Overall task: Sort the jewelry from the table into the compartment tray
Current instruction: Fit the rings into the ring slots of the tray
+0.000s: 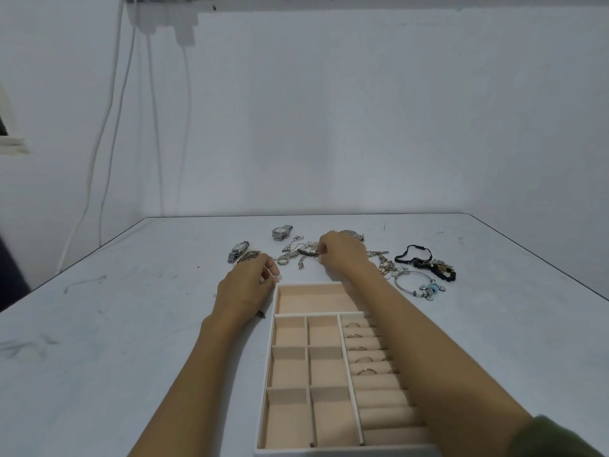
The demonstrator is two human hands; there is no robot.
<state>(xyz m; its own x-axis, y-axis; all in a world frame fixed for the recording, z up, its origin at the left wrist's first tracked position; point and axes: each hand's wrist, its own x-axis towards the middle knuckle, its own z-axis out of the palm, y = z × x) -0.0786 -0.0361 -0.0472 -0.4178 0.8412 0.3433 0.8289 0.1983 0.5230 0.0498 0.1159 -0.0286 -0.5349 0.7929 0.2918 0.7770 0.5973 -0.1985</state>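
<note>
- We see two bare hands, the left hand (247,286) and the right hand (341,255).
- Back from the right hand's fingers, the right forearm (428,341) runs bare for most of its length.
- At the end farthest from that hand's grip, an olive-green sleeve (557,437) covers the arm, its edge soft and slightly rumpled.
- Behind the left hand's fingers, the left forearm (197,367) shows bare down to the picture's lower edge.

No legible text — not on tray, watches, wall.
</note>
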